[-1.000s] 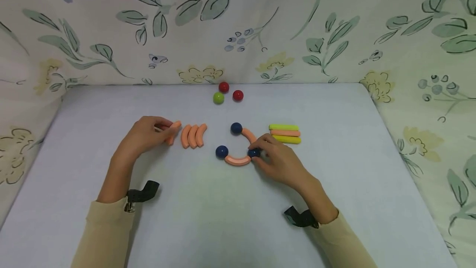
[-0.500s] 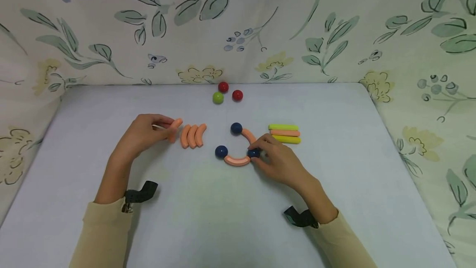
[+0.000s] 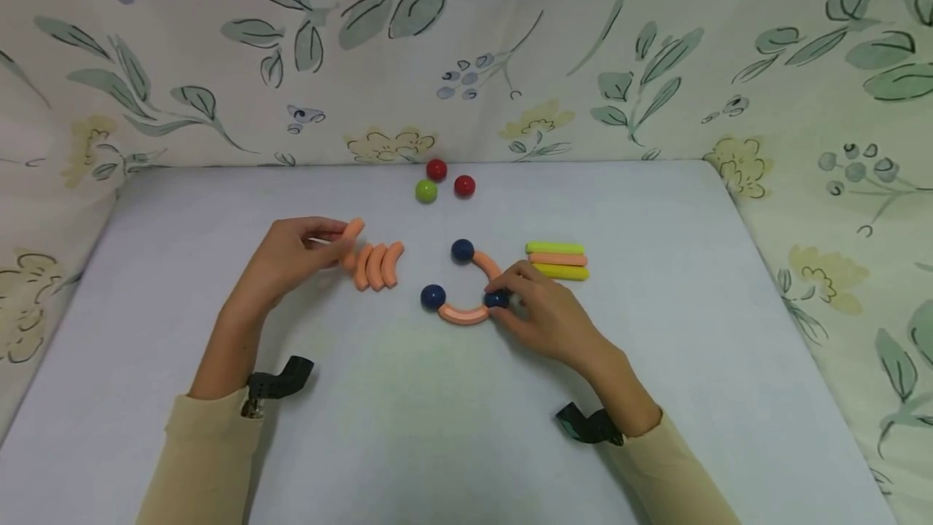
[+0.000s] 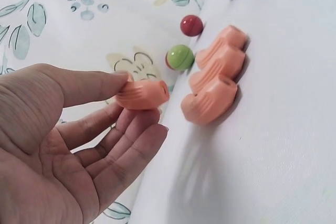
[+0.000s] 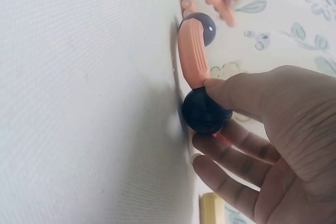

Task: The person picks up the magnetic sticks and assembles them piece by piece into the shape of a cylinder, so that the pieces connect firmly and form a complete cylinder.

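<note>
My left hand (image 3: 291, 258) pinches a curved orange rod (image 4: 143, 95) between thumb and fingers, raised above the table. Right beside it, three more curved orange rods (image 3: 377, 266) lie in a row. With thumb and fingertips my right hand (image 3: 550, 310) grips a dark blue ball (image 5: 202, 113). This ball joins two curved orange rods, one (image 3: 464, 314) running left and another (image 3: 487, 266) running up and partly hidden by the fingers. At their far ends sit two more dark blue balls, the left ball (image 3: 433, 297) and the upper ball (image 3: 462, 250).
Two red balls and a green ball (image 3: 426, 191) lie near the far edge of the white table (image 3: 452, 428). Right of the joined pieces are straight rods: a lime rod (image 3: 555, 248), an orange rod (image 3: 558, 259) and a yellow rod (image 3: 561, 272). Flowered cloth (image 3: 466, 47) hangs behind.
My left hand has lifted its curved orange rod and carried it slightly up and right, close to the row of three. The right hand stays in place on the blue ball.
</note>
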Available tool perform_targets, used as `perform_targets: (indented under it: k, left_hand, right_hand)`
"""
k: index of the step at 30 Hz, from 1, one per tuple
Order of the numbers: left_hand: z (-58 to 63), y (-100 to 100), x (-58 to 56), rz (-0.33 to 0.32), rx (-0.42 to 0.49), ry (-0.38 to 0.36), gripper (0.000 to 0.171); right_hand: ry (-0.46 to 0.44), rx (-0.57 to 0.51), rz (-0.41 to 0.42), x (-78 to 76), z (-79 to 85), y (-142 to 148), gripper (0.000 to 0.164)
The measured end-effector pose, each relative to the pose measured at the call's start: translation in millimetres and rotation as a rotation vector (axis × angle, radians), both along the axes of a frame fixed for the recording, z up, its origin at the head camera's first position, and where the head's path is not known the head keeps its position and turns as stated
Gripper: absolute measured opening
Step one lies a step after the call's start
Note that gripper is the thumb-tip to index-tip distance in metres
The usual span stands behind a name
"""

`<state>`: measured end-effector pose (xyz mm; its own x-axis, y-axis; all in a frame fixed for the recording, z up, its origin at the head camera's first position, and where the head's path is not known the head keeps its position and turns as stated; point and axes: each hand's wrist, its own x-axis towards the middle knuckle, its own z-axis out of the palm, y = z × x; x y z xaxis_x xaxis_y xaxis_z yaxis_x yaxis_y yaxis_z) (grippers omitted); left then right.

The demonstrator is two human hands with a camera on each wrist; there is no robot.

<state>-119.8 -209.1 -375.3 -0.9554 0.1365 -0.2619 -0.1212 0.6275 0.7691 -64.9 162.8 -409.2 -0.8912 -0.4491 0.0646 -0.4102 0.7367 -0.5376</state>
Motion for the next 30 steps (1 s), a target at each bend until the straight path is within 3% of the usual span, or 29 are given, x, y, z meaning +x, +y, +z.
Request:
perform_targets:
  k: [4,12,17,25,30]
  left_hand:
    - [-1.4,8,-1.8,-0.008,0.035,0.003,0.057]
    - [2.3,14,2.9,-0.003,-0.002,0.050,0.059]
    - [4.6,35,-2.0,-0.041,0.054,0.036,0.056]
    - [8.8,69,-14.3,-0.084,0.051,0.064,0.043]
    - [5.0,84,-13.6,-0.075,0.019,-0.005,0.043]
  right_hand:
    - [-0.001,-0.004,-0.006,-0.5,0.8,1,0.028]
    - [-0.002,-0.007,0.002,-3.5,0.1,-4,0.028]
    - [0.006,-0.001,-0.009,-3.1,1.4,0,0.027]
    - [0.012,-0.006,-0.017,-0.1,-1.8,2,0.028]
    - [0.008,-0.027,-0.017,2.0,-0.8,1,0.027]
